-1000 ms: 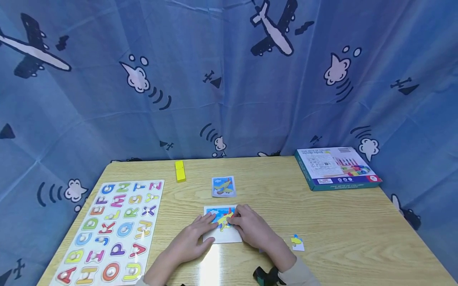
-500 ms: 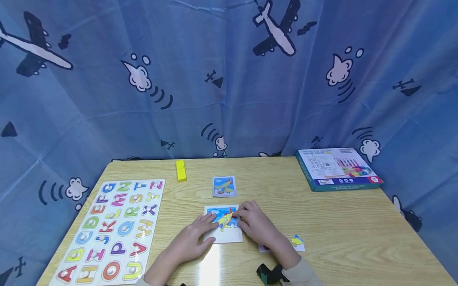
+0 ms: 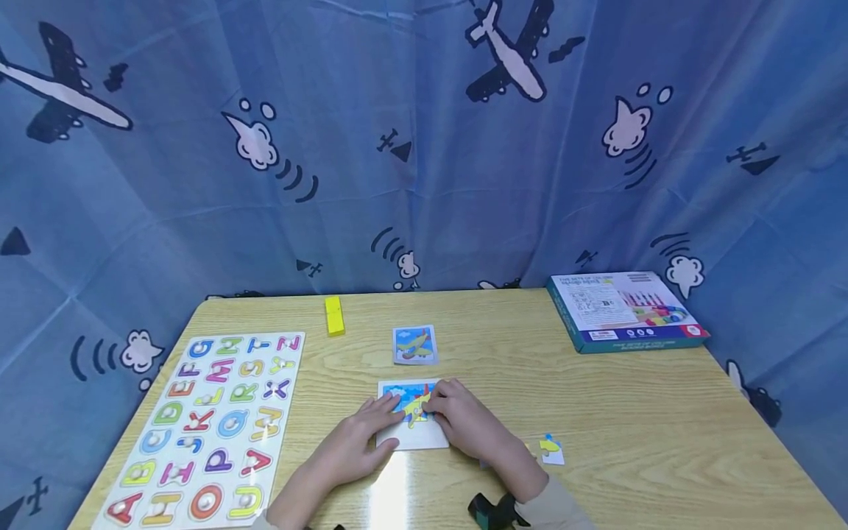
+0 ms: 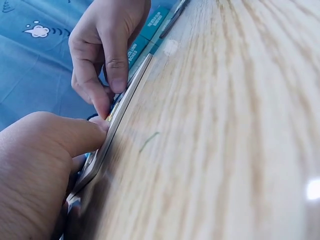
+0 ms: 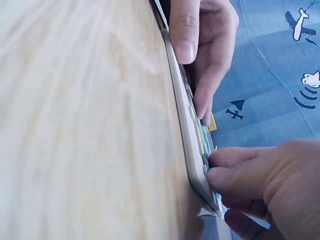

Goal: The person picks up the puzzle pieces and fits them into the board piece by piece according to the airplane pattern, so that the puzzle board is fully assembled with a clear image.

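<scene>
A white-bordered puzzle board (image 3: 416, 439) lies on the table, its upper part filled with pieces of a yellow plane on blue sky. My left hand (image 3: 361, 440) rests on its left side, fingers spread over the picture and thumb at the lower edge. On the right side, my right hand (image 3: 469, 421) pinches a small puzzle piece at the board's surface between thumb and forefinger; the fingers hide most of it. The right wrist view has these fingertips (image 5: 216, 176) low against the board. A loose puzzle piece (image 3: 551, 450) lies right of my right forearm, with another partly hidden behind the wrist.
Behind the board lies a small plane picture card (image 3: 414, 345). A large alphabet board (image 3: 218, 401) covers the table's left side. A yellow block (image 3: 334, 316) sits at the back, and a flat box (image 3: 626, 313) at the back right. A blue curtain (image 3: 424, 147) hangs behind.
My right hand shifted slightly right across the board, then came back left to about where it was. My left hand stayed in place.
</scene>
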Motion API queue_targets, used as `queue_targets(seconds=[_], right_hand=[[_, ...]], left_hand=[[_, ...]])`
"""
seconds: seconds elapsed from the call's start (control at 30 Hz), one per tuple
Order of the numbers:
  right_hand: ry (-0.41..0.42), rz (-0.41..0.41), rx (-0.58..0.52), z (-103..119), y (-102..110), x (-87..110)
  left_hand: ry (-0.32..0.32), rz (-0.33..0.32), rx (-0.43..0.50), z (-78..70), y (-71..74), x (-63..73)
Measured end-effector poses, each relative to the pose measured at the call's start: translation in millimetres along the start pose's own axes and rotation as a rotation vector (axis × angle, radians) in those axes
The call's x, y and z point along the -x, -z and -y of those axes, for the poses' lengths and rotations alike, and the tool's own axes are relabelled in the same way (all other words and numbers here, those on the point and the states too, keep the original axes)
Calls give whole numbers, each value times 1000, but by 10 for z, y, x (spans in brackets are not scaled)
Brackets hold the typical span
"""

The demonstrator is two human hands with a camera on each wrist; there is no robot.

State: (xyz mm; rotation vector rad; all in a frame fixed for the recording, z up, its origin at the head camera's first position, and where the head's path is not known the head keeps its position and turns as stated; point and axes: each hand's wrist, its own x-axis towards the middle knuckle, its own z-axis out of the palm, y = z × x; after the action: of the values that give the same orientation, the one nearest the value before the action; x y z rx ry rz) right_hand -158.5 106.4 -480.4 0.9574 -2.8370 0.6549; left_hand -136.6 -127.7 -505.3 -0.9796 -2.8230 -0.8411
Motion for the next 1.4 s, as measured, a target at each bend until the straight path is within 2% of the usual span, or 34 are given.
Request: queue_targets(seconds=[0.33,0.57,0.83,1.0,1.17,1.4], right_hand=[[10,-34,33,46,-13,3],[2,-48,21,20,-48,1],[-67,-47,13,-2,-12,17],[-80,-34,-9,-8,5,13],[-102,23,-68,-38,37,13],[-165,95,-246,-114,227,152]], left_hand=[[15,3,17,-7,1,-6],[31,-31,51,29,18,50],[74,-69,90,71,46,107],[48,-82,103,89,51,104],[11,-99,100,101,52,101],[44,-63,129,104,49,86]])
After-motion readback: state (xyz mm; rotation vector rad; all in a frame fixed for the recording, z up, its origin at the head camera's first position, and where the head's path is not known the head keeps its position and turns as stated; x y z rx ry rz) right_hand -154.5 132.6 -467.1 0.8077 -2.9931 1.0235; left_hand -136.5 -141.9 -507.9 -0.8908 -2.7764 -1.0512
